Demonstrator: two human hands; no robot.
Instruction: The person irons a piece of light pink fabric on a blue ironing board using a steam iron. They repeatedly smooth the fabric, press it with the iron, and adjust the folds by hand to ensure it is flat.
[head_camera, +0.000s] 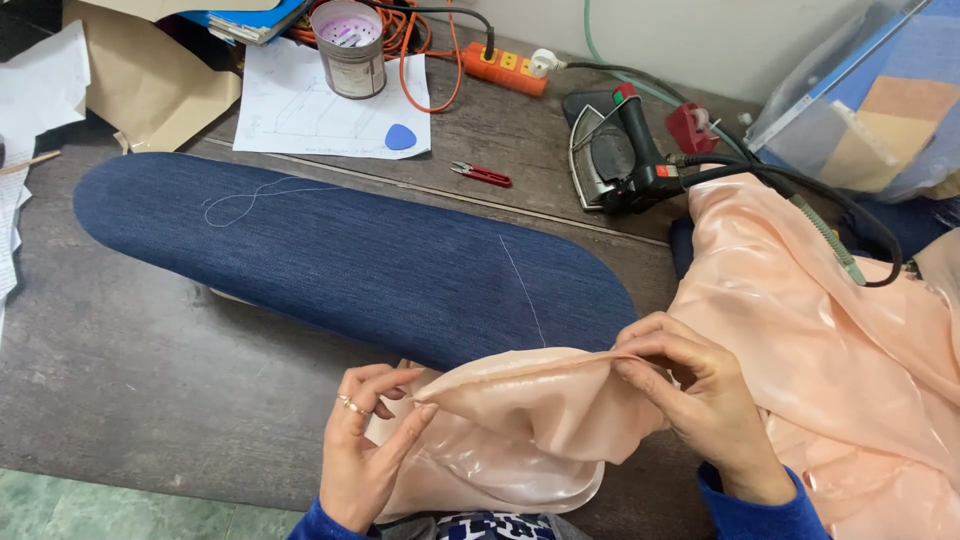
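At six o'clock, left hand (362, 450) and right hand (700, 395) pinch the peach satin fabric's (520, 410) folded edge; pressing unstarted, iron (620, 150) parked at one o'clock beyond the denim-covered board (350, 260).

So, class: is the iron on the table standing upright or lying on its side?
On its side. The iron rests on the table with its metal soleplate turned sideways and the black handle pointing across.

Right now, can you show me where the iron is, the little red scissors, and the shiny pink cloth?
iron (612, 158), head view, on its black body.
little red scissors (485, 176), head view, on the red handles.
shiny pink cloth (800, 300), head view, on the open stretch right of the hands.
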